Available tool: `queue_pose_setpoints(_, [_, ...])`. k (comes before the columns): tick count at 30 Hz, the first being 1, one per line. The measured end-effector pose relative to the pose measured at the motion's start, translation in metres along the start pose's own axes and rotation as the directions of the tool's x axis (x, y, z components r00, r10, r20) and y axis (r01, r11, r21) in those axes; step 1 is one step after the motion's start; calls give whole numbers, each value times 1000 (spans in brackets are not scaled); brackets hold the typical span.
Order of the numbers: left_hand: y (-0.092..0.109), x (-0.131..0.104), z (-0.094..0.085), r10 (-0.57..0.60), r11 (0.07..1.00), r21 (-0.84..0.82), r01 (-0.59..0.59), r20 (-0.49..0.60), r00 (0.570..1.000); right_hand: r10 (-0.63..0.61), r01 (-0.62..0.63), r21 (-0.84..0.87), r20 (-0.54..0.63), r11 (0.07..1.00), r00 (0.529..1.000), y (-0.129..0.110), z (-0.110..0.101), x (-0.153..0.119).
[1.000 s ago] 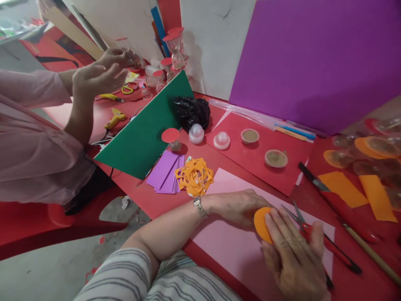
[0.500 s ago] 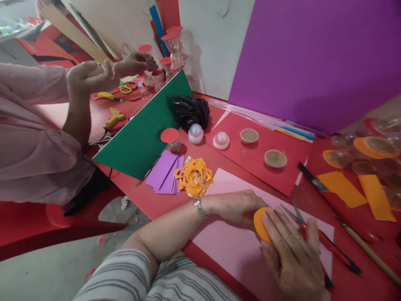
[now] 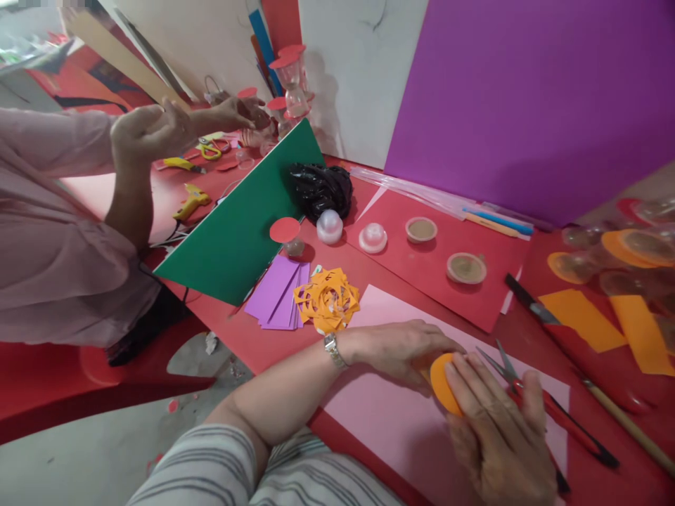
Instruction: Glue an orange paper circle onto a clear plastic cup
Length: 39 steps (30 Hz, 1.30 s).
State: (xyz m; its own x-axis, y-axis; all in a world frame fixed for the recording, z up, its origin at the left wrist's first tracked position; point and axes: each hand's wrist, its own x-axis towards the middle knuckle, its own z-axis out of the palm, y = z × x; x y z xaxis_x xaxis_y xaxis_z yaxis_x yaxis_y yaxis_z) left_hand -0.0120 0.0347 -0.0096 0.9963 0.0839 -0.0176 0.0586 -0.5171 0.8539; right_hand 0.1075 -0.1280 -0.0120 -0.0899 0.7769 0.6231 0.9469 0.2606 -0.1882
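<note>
An orange disc (image 3: 443, 384) stands tilted between my two hands above the pink sheet (image 3: 380, 407). My left hand (image 3: 403, 351), with a watch at its wrist, is curled round the far side of the piece; its fingertips are partly hidden. The fingers of my right hand (image 3: 496, 414) lie flat together over the disc's right side, pressing on it, with the thumb raised apart. Whatever lies behind the disc is mostly hidden. Scissors with red and black handles (image 3: 514, 383) lie beside my right hand, their blades parted.
Orange cut scraps (image 3: 328, 301) and purple strips (image 3: 277, 295) lie left of the pink sheet. Beyond are clear domes (image 3: 372, 239), sand-filled cups (image 3: 467, 268) and a black bag (image 3: 321, 188). A green board (image 3: 247, 225) stands before another person (image 3: 58, 232). A cutter (image 3: 530, 299) lies right.
My hands and the orange disc have shifted slightly right and down. The other person's far hand has moved right, toward the red-topped pieces.
</note>
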Motion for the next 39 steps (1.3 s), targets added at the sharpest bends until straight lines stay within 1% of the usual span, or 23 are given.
queue_pose_setpoints(4, [-2,-1,0,-15,1000,-3,15,37,999,2,-2,-9,-1,1000,1000,0,-1,0])
queue_pose_setpoints(6, [-3,-1,2,-32,999,-6,33,28,999,20,-20,4,-9,1000,1000,-2,-2,0])
queue_pose_setpoints(11, [-3,2,5,-22,999,-34,21,-39,999,87,-87,-5,7,996,996,-8,-6,3])
queue_pose_setpoints(14, [-1,2,5,-9,999,-32,7,-70,997,106,-107,-15,-26,994,994,-9,-6,5])
queue_pose_setpoints(16, [-2,1,6,2,1000,-28,-4,-87,996,111,-112,-18,-36,994,993,-10,-6,6])
queue_pose_setpoints(20, [-2,1,8,47,998,-28,-51,-135,990,97,-97,-34,-12,995,995,-10,-3,10])
queue_pose_setpoints(22, [0,2,7,65,997,-35,-71,-159,985,90,-91,-43,-42,995,995,-9,-2,11])
queue_pose_setpoints(25, [5,4,5,80,994,-59,-93,-192,978,103,-104,-26,-25,994,994,-9,-2,12])
queue_pose_setpoints(30, [6,6,5,49,996,-67,-64,-213,976,112,-112,14,-38,994,993,-9,-2,10])
queue_pose_setpoints(33, [4,4,6,33,996,-70,-50,-227,973,106,-106,9,-32,994,994,-9,-4,9])
queue_pose_setpoints(36, [3,2,6,-7,997,-76,-13,-261,965,98,-98,-6,-24,995,995,-10,-6,9])
queue_pose_setpoints(39, [2,2,8,-28,998,-65,11,-270,962,97,-97,-21,4,995,995,-10,-6,11])
